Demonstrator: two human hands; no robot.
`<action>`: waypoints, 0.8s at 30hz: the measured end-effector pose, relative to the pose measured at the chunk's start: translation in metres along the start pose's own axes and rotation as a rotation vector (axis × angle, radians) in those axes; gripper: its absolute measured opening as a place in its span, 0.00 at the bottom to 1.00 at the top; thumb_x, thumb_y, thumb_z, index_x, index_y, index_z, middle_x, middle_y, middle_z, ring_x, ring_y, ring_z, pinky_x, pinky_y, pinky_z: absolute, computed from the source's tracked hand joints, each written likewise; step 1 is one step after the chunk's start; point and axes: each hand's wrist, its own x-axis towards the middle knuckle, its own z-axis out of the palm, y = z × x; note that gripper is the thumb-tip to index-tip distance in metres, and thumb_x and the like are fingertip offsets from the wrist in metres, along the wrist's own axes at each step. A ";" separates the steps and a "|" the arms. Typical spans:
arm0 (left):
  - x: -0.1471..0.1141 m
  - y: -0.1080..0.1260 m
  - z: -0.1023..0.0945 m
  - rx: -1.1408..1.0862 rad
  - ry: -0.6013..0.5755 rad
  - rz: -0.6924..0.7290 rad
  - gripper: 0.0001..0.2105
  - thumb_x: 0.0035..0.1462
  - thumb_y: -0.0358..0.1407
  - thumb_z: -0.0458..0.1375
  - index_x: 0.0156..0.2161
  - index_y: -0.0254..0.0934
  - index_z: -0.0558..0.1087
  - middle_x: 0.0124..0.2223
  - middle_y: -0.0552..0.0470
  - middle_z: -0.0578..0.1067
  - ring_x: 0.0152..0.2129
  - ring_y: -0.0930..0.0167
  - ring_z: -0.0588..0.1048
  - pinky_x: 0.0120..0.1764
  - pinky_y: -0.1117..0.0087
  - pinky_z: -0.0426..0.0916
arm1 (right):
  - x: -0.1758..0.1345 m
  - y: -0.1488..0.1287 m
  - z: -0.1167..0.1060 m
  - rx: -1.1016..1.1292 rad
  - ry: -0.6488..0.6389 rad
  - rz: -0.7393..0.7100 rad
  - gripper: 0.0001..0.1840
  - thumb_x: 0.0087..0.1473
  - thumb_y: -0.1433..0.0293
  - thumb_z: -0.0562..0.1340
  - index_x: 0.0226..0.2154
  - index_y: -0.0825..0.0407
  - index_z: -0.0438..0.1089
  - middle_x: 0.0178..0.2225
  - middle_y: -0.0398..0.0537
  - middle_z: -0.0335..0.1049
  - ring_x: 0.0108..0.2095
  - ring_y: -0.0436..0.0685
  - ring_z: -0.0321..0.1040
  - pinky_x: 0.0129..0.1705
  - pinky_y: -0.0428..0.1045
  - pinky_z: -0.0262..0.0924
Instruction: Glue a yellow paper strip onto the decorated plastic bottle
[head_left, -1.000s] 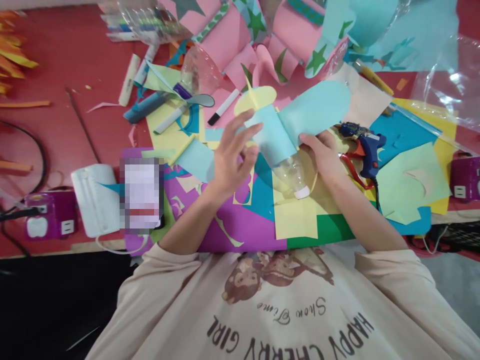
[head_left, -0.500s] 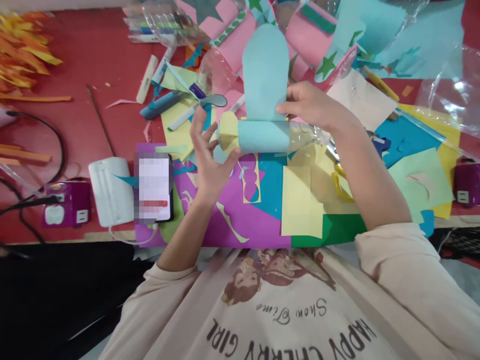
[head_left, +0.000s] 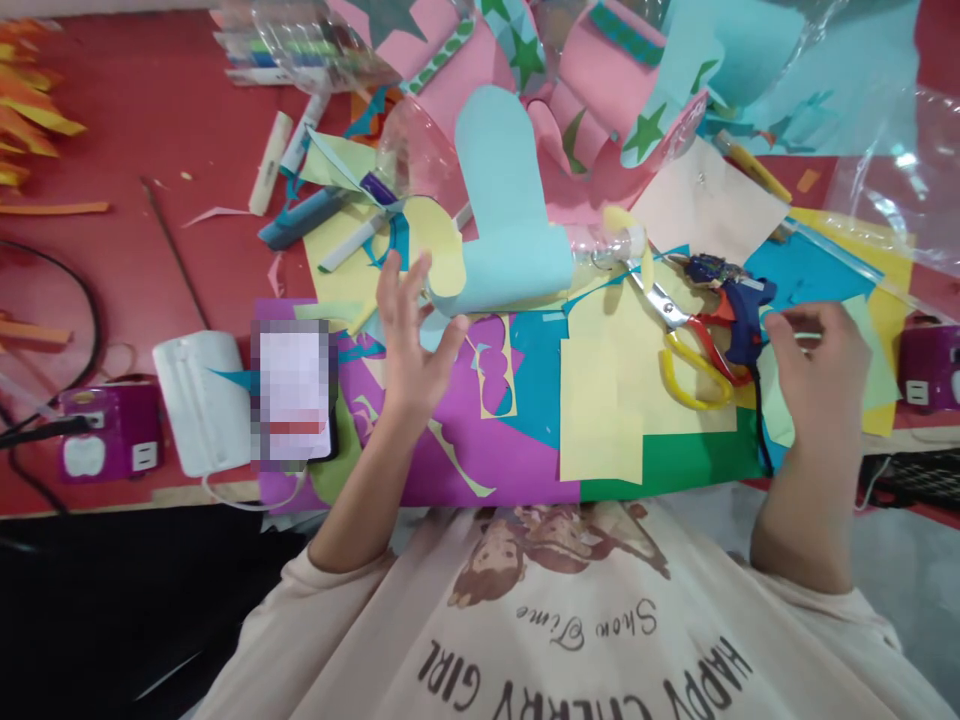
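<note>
A clear plastic bottle (head_left: 596, 243) lies on its side, wrapped in light blue paper (head_left: 517, 270) with a long rounded flap (head_left: 495, 145) pointing away from me. Yellow rounded paper (head_left: 435, 245) covers its left end. My left hand (head_left: 416, 350) is open beside that end, thumb and fingers spread; whether a fingertip touches the paper I cannot tell. At the right, my right hand (head_left: 821, 360) is open with bent fingers, close to the handle of a dark blue glue gun (head_left: 746, 315). Scissors (head_left: 697, 372) with yellow and red handles lie left of the gun.
A phone (head_left: 294, 390) and a white cabled device (head_left: 202, 400) lie at the left. Pink paper shapes (head_left: 465, 60) with green stars, markers (head_left: 300, 215) and orange strips (head_left: 52, 208) surround the work. Yellow sheets (head_left: 600, 410) and purple paper (head_left: 450, 460) cover the front.
My right hand has left the blue flap and moved right, beside the glue gun. The flap now leans a little left. My left hand stays near the yellow end.
</note>
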 end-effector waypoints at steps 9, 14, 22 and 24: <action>0.007 0.007 0.008 0.002 -0.096 -0.017 0.21 0.60 0.49 0.55 0.58 0.56 0.64 0.67 0.52 0.53 0.64 0.59 0.56 0.53 0.61 0.69 | 0.004 0.016 0.004 -0.014 -0.172 0.085 0.17 0.53 0.57 0.59 0.35 0.53 0.73 0.31 0.53 0.75 0.28 0.55 0.67 0.33 0.51 0.59; 0.010 0.011 0.006 0.042 -0.138 -0.024 0.21 0.60 0.51 0.55 0.58 0.55 0.64 0.68 0.53 0.52 0.66 0.58 0.53 0.59 0.56 0.63 | 0.021 0.003 0.012 0.008 -0.161 0.138 0.17 0.47 0.57 0.62 0.29 0.54 0.72 0.27 0.51 0.73 0.28 0.55 0.65 0.31 0.50 0.56; 0.013 -0.001 -0.041 0.672 -0.019 -0.107 0.21 0.59 0.35 0.52 0.57 0.29 0.66 0.56 0.37 0.70 0.56 0.57 0.66 0.59 0.52 0.59 | 0.019 0.015 0.022 0.253 0.058 0.145 0.12 0.41 0.62 0.63 0.24 0.56 0.71 0.20 0.44 0.66 0.22 0.51 0.60 0.27 0.49 0.53; 0.012 -0.003 -0.045 0.782 -0.089 -0.181 0.20 0.58 0.33 0.52 0.55 0.29 0.68 0.55 0.38 0.71 0.55 0.56 0.66 0.58 0.51 0.59 | 0.016 0.015 0.020 0.291 0.138 0.128 0.12 0.40 0.62 0.63 0.23 0.56 0.71 0.20 0.44 0.65 0.23 0.52 0.61 0.28 0.50 0.55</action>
